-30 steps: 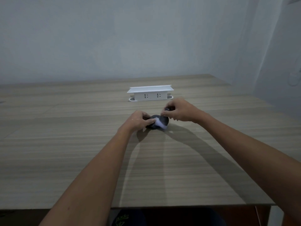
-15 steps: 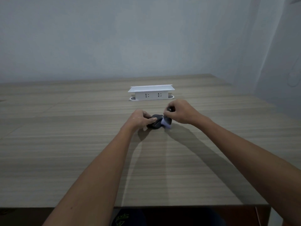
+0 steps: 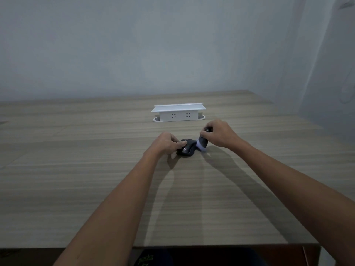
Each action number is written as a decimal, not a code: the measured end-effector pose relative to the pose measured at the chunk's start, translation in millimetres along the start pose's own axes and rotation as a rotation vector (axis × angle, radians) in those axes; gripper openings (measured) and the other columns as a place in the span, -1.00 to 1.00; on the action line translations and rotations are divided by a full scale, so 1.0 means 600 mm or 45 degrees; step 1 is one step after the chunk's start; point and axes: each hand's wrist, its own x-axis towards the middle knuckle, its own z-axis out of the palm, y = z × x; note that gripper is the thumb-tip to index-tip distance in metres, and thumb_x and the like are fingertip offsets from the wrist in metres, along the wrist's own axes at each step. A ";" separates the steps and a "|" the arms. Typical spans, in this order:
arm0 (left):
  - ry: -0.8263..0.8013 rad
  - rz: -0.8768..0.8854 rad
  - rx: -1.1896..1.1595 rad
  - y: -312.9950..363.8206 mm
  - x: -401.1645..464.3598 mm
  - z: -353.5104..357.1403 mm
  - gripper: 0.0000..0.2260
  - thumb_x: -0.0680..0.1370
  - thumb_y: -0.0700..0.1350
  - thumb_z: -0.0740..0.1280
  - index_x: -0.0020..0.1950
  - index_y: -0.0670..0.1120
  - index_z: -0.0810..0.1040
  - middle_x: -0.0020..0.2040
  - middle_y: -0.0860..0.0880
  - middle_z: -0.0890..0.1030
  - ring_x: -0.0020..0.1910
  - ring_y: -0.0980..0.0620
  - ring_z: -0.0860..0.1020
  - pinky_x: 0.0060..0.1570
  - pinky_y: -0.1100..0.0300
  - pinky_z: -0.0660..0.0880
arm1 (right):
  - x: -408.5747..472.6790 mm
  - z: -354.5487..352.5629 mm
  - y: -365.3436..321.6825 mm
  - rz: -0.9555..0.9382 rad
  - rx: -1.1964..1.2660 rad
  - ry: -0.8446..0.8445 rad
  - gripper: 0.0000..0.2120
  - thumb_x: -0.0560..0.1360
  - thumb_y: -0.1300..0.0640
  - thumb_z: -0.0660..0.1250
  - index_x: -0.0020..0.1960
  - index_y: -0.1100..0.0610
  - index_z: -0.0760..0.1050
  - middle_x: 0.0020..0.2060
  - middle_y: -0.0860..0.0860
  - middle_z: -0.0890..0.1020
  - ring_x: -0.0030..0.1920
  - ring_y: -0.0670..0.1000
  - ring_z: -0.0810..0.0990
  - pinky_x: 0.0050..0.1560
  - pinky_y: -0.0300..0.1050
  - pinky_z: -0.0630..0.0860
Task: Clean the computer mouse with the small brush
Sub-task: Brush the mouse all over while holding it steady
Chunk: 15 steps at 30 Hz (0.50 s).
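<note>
A black computer mouse (image 3: 187, 149) lies on the wooden table (image 3: 96, 179), in the middle of the head view. My left hand (image 3: 166, 144) grips its left side, thumb across the near edge. My right hand (image 3: 219, 134) pinches a small brush (image 3: 202, 144) with a dark handle and pale bristles. The bristles touch the mouse's right side. Part of the handle is hidden inside my fingers.
A white pop-up socket box (image 3: 178, 112) stands on the table just behind my hands. A pale wall rises beyond the far edge, and another wall closes the right side. The table's near edge runs below my forearms.
My right hand has swept the brush from the top of the mouse to its right side. The left hand and the mouse have stayed in place.
</note>
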 end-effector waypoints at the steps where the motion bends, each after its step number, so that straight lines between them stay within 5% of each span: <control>1: -0.015 -0.010 -0.003 0.002 -0.002 -0.003 -0.64 0.53 0.11 0.41 0.10 -0.16 0.71 0.02 -0.10 0.70 0.04 -0.02 0.61 0.04 0.10 0.48 | 0.002 0.000 0.000 -0.001 0.003 -0.004 -0.83 0.48 0.16 0.37 -0.14 0.25 0.68 -0.20 0.12 0.71 -0.14 0.08 0.65 -0.26 -0.16 0.48; 4: -0.070 -0.007 -0.008 0.010 -0.004 -0.016 -0.61 0.57 0.12 0.36 0.08 -0.20 0.70 0.01 -0.12 0.72 0.05 -0.02 0.64 0.10 0.11 0.43 | 0.005 -0.004 -0.005 -0.031 -0.001 -0.030 -0.82 0.50 0.15 0.37 -0.11 0.25 0.68 -0.17 0.10 0.71 -0.11 0.05 0.65 -0.14 -0.11 0.51; 10: -0.247 0.076 0.119 0.035 0.006 -0.043 -0.72 0.56 -0.06 0.42 0.18 -0.20 0.64 -0.02 -0.10 0.74 -0.04 0.03 0.70 0.19 0.13 0.54 | 0.015 -0.021 -0.012 -0.096 -0.033 -0.019 -0.83 0.52 0.13 0.36 -0.09 0.21 0.67 -0.24 0.02 0.60 -0.18 0.00 0.53 -0.31 -0.34 0.32; 15: -0.319 0.171 0.521 0.044 0.034 -0.050 -0.39 0.43 -0.17 0.54 0.45 -0.05 0.45 0.32 0.00 0.55 0.26 -0.02 0.53 0.30 0.02 0.47 | 0.020 -0.039 -0.018 -0.069 0.030 0.066 -0.81 0.51 0.11 0.36 -0.11 0.22 0.66 -0.30 0.01 0.59 -0.29 -0.03 0.49 -0.33 -0.23 0.34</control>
